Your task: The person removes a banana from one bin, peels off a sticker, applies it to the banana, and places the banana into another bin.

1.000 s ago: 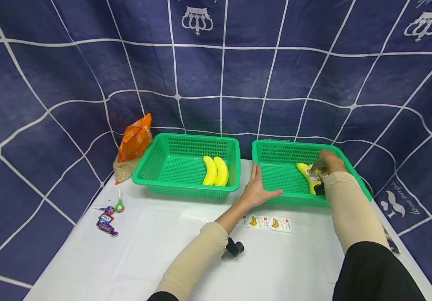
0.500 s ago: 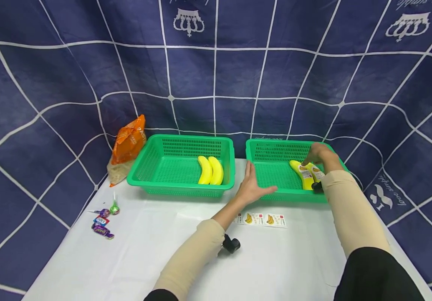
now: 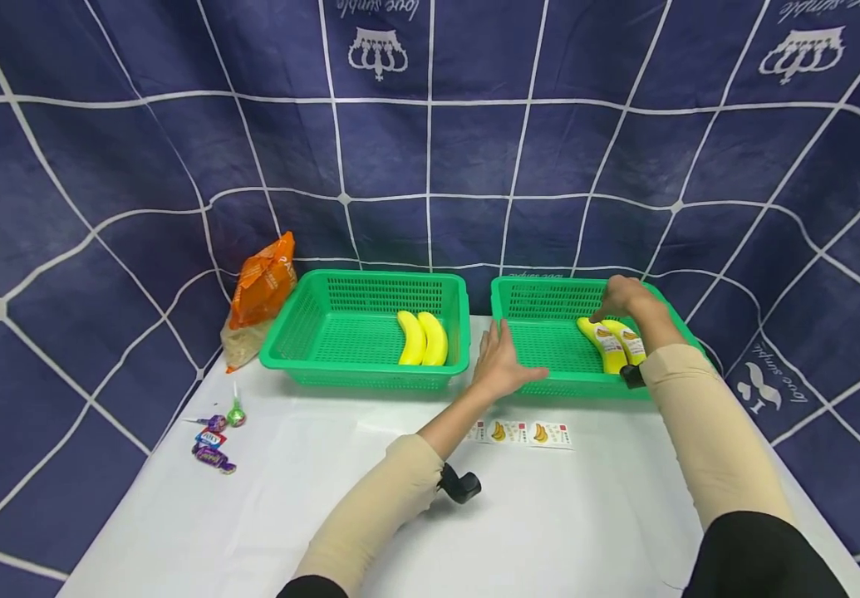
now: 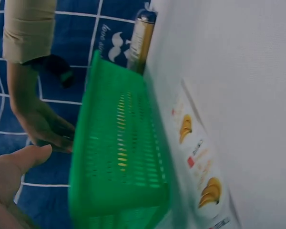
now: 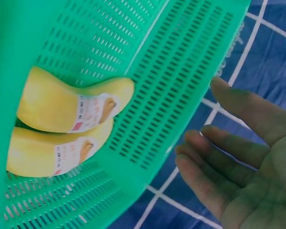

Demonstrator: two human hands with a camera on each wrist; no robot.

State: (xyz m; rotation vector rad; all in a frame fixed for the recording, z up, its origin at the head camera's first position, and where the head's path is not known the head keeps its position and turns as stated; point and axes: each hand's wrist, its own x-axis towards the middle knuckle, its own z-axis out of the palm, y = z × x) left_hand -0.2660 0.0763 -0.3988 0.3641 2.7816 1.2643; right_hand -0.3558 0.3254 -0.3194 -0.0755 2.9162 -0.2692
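Note:
Two yellow bananas, one beside the other, lie side by side in the right green basket. Each bears a white sticker with a banana picture. Above them is my right hand; the right wrist view shows its fingers apart and nothing held. At the basket's near left corner, my left hand has its thumb spread away from its fingers and holds nothing. Whether it touches the rim cannot be told. A strip of banana stickers lies on the table just in front of that basket.
Left of centre stands another green basket with two bananas showing no stickers. An orange bag leans beside it. Several wrapped sweets and lollipops lie at the table's left. A dark-capped item sits behind the right basket in the left wrist view.
My right hand has come off the bananas in the right basket and shifted up and left, uncovering both stickers. My left hand stays by the basket corner. The head view has shifted slightly.

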